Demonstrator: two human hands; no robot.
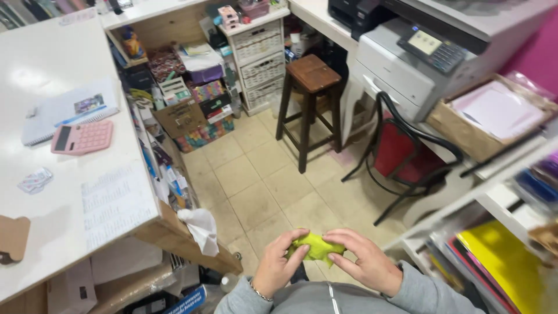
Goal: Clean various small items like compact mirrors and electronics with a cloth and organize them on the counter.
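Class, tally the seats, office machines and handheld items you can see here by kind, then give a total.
Wooden stool: 1
Black-framed chair with red seat: 1
Printer-copier: 1
Pink calculator: 1
Yellow-green cloth, held by both the left hand and right hand: 1
Total: 5

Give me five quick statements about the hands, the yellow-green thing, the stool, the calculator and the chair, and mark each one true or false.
1. Both hands hold the crumpled yellow-green cloth: left hand, right hand. True.
2. The wooden stool lies tipped over on the floor. False: it stands upright on the tiled floor.
3. A pink calculator lies on the white counter. True.
4. The chair by the printer has a blue back. False: it is red with a black frame.
5. The left wrist wears a bracelet. True.
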